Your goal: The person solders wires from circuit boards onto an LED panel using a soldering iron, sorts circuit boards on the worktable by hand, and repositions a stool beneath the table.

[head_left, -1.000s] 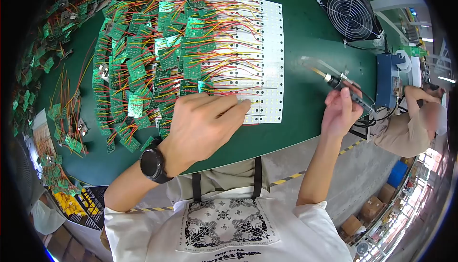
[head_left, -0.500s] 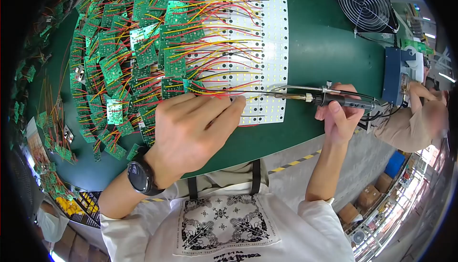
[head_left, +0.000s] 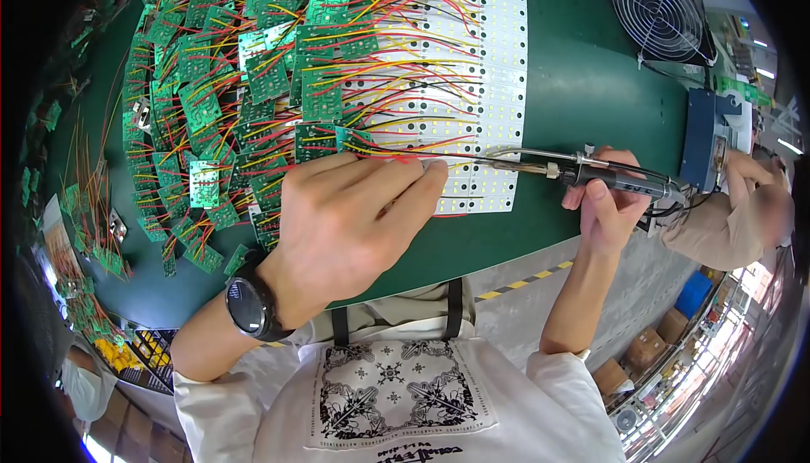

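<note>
My left hand [head_left: 354, 218], wearing a black watch [head_left: 250, 304], reaches over the lower edge of the white LED panel [head_left: 502, 67]. Its thumb and fingertips are pinched together on a thin wire, mostly hidden by the fingers. My right hand [head_left: 612, 201] grips a black soldering iron [head_left: 620, 180] with a metal solder-feed tube [head_left: 540, 154] along it. The iron's tip points left, over the panel near my left fingertips. Rows of red, yellow and black wires [head_left: 422, 67] run from green circuit boards [head_left: 321, 96] across the panel.
The green table [head_left: 582, 83] carries many more circuit boards [head_left: 202, 113] at left. A fan with a wire guard [head_left: 658, 12] stands at the back right, near a blue box [head_left: 700, 138]. Another person [head_left: 717, 223] sits at far right; cardboard boxes [head_left: 645, 345] stand beyond the floor.
The boards, panel and both hands appear slightly farther right and up in the view. The iron's tip and my left fingertips keep nearly the same place relative to the panel.
</note>
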